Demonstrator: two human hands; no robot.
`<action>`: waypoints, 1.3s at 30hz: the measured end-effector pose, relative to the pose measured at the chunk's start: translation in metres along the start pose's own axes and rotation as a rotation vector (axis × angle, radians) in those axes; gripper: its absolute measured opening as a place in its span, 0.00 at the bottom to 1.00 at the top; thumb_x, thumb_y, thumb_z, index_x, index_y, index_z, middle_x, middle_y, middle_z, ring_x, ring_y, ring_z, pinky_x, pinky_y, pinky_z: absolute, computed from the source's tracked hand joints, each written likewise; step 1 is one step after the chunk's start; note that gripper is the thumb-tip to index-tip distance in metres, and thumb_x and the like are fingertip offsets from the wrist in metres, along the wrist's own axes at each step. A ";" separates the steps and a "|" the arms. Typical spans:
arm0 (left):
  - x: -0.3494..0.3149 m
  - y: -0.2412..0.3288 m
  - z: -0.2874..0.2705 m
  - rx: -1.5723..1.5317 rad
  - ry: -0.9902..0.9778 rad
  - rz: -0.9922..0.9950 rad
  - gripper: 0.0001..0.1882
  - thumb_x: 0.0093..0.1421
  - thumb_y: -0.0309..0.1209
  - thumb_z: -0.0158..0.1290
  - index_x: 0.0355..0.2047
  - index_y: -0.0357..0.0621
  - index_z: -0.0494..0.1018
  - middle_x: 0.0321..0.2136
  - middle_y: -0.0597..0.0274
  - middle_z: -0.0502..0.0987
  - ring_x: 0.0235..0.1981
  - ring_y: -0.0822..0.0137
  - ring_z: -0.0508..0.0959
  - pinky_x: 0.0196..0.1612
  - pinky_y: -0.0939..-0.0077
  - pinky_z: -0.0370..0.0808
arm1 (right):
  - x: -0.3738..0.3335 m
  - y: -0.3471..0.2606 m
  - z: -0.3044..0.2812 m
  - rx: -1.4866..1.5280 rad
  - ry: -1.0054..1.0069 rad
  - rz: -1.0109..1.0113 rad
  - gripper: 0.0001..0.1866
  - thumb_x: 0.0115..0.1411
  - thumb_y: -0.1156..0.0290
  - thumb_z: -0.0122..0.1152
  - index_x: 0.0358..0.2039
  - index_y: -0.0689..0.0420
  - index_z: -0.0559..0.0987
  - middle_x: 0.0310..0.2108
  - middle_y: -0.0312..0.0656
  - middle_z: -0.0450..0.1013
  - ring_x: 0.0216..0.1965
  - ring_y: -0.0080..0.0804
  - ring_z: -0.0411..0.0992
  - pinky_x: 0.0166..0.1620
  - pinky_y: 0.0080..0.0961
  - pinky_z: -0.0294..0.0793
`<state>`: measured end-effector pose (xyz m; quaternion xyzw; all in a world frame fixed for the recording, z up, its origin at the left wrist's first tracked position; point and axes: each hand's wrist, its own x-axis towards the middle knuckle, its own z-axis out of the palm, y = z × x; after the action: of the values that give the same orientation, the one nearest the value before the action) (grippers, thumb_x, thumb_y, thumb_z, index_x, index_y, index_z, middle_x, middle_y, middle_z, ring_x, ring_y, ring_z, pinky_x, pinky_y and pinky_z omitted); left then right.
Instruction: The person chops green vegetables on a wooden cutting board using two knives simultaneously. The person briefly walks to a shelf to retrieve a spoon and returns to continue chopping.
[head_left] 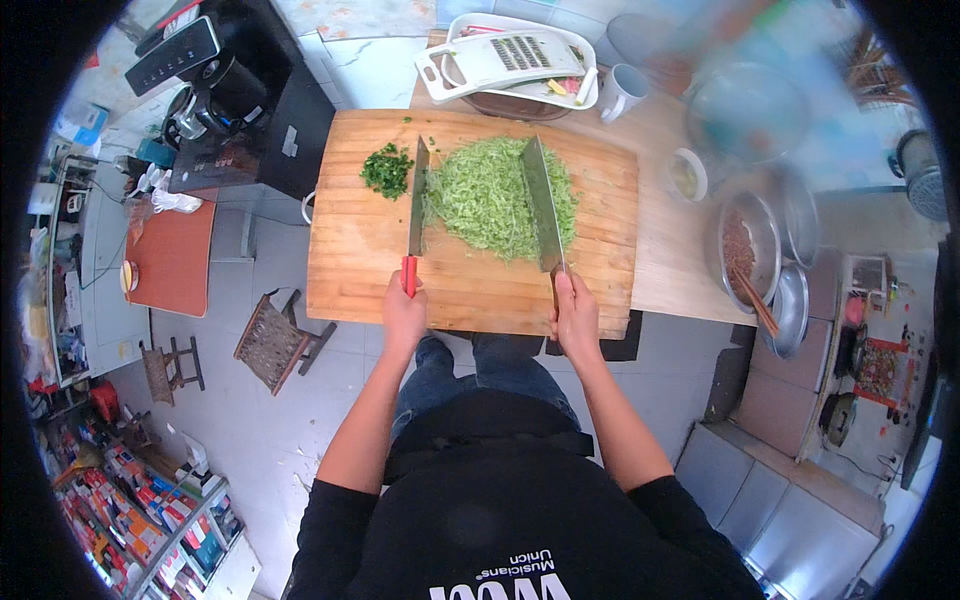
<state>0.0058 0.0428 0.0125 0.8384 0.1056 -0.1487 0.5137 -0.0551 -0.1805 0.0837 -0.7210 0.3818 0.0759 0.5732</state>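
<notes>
Well, the cutting looks far along: pale green shreds (pixel 480 195) lie heaped on the board (pixel 345 255), mostly between the red-handled cleaver (pixel 417 200), gripped in the closed left hand (pixel 404 312), and the other cleaver (pixel 543 200), clasped in the right hand (pixel 577 312); perhaps only finer chopping is left.

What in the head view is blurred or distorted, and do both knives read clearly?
Head view, upper right: a milky haze softens the large round vessel; head view, centre: the red-handled knife and brown-handled knife look fairly crisp; head view, rim: straight lines bend, then black.
</notes>
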 end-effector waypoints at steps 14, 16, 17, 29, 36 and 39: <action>0.004 0.003 0.005 -0.006 -0.007 0.020 0.07 0.48 0.21 0.45 0.30 0.37 0.66 0.22 0.54 0.70 0.26 0.60 0.72 0.33 0.70 0.68 | 0.023 0.051 -0.011 -0.203 0.129 -0.209 0.16 0.63 0.60 0.45 0.41 0.59 0.72 0.14 0.37 0.62 0.15 0.23 0.62 0.20 0.25 0.62; 0.005 -0.005 0.002 -0.014 -0.013 0.018 0.07 0.48 0.21 0.45 0.30 0.37 0.66 0.21 0.54 0.69 0.26 0.60 0.71 0.32 0.70 0.68 | 0.011 0.030 -0.021 -0.106 0.075 -0.126 0.17 0.63 0.59 0.45 0.42 0.59 0.72 0.14 0.37 0.63 0.15 0.25 0.62 0.20 0.26 0.63; 0.006 -0.008 0.000 -0.019 -0.015 0.018 0.07 0.48 0.21 0.45 0.30 0.37 0.66 0.21 0.54 0.69 0.25 0.60 0.71 0.32 0.70 0.68 | 0.005 0.025 -0.026 -0.119 0.120 -0.125 0.17 0.63 0.59 0.45 0.42 0.59 0.71 0.14 0.37 0.63 0.16 0.26 0.63 0.21 0.27 0.63; 0.000 0.003 -0.001 -0.042 -0.004 -0.001 0.07 0.48 0.22 0.43 0.29 0.37 0.65 0.21 0.50 0.68 0.25 0.57 0.71 0.31 0.68 0.68 | -0.010 0.019 0.010 0.188 0.009 -0.072 0.15 0.65 0.59 0.40 0.39 0.57 0.68 0.11 0.32 0.58 0.10 0.17 0.58 0.12 0.17 0.58; -0.001 0.007 -0.002 -0.026 0.008 0.043 0.06 0.48 0.21 0.43 0.29 0.38 0.64 0.20 0.51 0.67 0.25 0.59 0.70 0.32 0.69 0.68 | 0.014 0.034 0.012 -0.051 0.011 -0.149 0.15 0.64 0.59 0.43 0.40 0.57 0.71 0.11 0.32 0.59 0.11 0.18 0.58 0.13 0.20 0.58; -0.001 0.008 -0.004 -0.033 0.005 0.040 0.06 0.48 0.22 0.43 0.29 0.38 0.65 0.20 0.51 0.68 0.25 0.59 0.71 0.32 0.69 0.68 | -0.008 0.003 0.006 0.009 0.011 -0.111 0.16 0.64 0.57 0.43 0.38 0.57 0.70 0.12 0.32 0.59 0.11 0.18 0.58 0.13 0.19 0.57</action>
<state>0.0078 0.0423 0.0214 0.8320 0.0926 -0.1347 0.5302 -0.0610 -0.1713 0.0834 -0.7389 0.3448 0.0381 0.5776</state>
